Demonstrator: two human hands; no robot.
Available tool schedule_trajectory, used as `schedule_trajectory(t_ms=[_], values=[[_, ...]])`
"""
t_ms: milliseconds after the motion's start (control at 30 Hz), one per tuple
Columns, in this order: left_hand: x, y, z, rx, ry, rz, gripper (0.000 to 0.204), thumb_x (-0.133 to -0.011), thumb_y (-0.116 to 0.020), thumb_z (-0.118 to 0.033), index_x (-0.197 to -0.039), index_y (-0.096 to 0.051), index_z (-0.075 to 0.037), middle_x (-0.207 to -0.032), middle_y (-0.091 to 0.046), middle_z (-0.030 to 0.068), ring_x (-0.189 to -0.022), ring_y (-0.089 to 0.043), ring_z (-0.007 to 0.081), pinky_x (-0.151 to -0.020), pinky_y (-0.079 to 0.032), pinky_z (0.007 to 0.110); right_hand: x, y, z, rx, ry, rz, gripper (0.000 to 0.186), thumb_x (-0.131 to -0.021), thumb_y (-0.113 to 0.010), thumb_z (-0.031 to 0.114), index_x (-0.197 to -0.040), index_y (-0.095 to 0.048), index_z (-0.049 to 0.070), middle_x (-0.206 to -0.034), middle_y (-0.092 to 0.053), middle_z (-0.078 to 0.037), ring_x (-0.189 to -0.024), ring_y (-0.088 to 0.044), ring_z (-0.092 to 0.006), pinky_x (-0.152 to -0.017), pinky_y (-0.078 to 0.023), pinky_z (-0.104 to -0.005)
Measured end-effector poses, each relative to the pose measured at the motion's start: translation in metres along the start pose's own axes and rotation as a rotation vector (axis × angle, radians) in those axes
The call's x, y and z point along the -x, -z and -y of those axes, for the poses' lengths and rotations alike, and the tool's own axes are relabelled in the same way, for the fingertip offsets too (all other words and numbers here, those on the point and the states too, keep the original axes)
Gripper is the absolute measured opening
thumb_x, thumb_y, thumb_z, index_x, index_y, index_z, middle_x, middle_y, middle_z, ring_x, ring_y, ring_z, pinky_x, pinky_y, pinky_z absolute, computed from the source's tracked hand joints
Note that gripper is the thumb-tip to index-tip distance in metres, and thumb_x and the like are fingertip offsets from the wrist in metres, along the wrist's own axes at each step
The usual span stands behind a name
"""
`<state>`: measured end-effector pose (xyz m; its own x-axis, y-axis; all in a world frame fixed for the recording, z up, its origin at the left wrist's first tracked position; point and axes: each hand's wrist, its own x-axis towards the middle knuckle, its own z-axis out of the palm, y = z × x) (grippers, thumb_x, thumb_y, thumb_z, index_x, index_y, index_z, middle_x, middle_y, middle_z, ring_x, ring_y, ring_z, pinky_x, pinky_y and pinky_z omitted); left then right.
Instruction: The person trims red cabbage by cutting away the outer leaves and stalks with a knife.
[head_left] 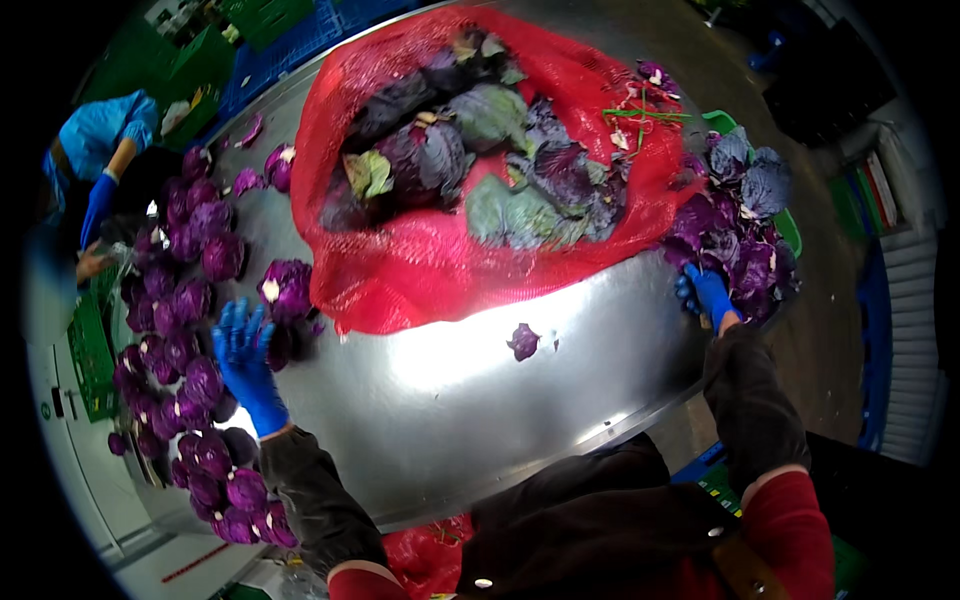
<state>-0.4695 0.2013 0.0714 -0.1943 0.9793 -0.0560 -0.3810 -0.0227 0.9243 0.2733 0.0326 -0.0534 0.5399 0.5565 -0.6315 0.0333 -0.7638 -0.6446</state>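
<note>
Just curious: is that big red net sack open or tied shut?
Open: the red net sack lies spread on the steel table, cabbages exposed at its mouth.

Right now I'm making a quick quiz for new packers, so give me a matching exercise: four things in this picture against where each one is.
Things:
1. left hand
2. right hand
3. red net sack
4. small cabbage scrap

Places:
A. alone on bare steel below the sack
B. at the loose leaves off the table's right edge
C. spread across the table's middle, full of cabbages
D. open, beside the trimmed heads on the left

Pairs: 1-D, 2-B, 3-C, 4-A
</note>
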Motion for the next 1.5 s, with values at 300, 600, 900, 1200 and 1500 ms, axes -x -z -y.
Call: schedule_trajectory(t_ms=[300,600,900,1200,1500], values=[[-0.016,-0.222,0.083,-0.35,-0.086,0.417,0.037,-0.094,-0.062,-0.007,-0.13,-0.055,0.001,-0.126,-0.061,0.0141,-0.114,-0.06,0.0235,-0.096,-0.049,0.029,0.011,-0.07,-0.001,-0.398,0.18,-0.288,0.035,-0.098,-0.054,0.034,-0.076,-0.059,0.008,-0.056,-0.057,-0.004,-0.038,-0.045,-0.0135,-0.036,-0.033,-0.0306],[-0.057,-0.296,0.159,-1.571,-0.9,0.115,0.084,-0.07,-0.081,-0.043,-0.133,-0.048,0.003,-0.134,-0.049,0.0269,-0.127,-0.045,0.0433,-0.105,-0.038,0.049,0.012,-0.08,0.005,-0.578,0.131,-0.247,0.028,-0.096,-0.056,0.031,-0.077,-0.057,0.011,-0.055,-0.056,-0.005,-0.036,-0.044,-0.0131,-0.033,-0.029,-0.0283],[-0.021,-0.301,0.132,-1.118,-0.69,0.247,0.037,-0.086,-0.074,-0.025,-0.115,-0.065,-0.004,-0.114,-0.063,0.0165,-0.111,-0.058,0.0341,-0.095,-0.047,0.04,0.009,-0.072,0.002,-0.627,0.091,-0.203,0.027,-0.097,-0.058,0.03,-0.081,-0.056,0.008,-0.058,-0.059,-0.007,-0.038,-0.046,-0.0125,-0.035,-0.033,-0.0282],[0.068,-0.33,0.149,-1.387,-0.829,0.268,0.059,-0.071,-0.082,-0.04,-0.116,-0.065,-0.007,-0.118,-0.058,0.0195,-0.108,-0.057,0.0357,-0.094,-0.046,0.046,-0.001,-0.072,-0.008,-0.613,0.165,-0.187,0.023,-0.096,-0.059,0.028,-0.084,-0.058,0.008,-0.057,-0.058,-0.005,-0.038,-0.046,-0.0115,-0.036,-0.034,-0.0278],[0.087,-0.338,0.161,-0.999,-0.542,0.43,0.047,-0.085,-0.075,-0.02,-0.126,-0.059,-0.006,-0.127,-0.056,0.0144,-0.12,-0.052,0.0288,-0.101,-0.043,0.037,0.013,-0.076,0.011,-0.722,0.132,-0.042,0.026,-0.094,-0.063,0.034,-0.086,-0.059,0.009,-0.06,-0.059,-0.004,-0.038,-0.045,-0.0098,-0.034,-0.033,-0.0257]])
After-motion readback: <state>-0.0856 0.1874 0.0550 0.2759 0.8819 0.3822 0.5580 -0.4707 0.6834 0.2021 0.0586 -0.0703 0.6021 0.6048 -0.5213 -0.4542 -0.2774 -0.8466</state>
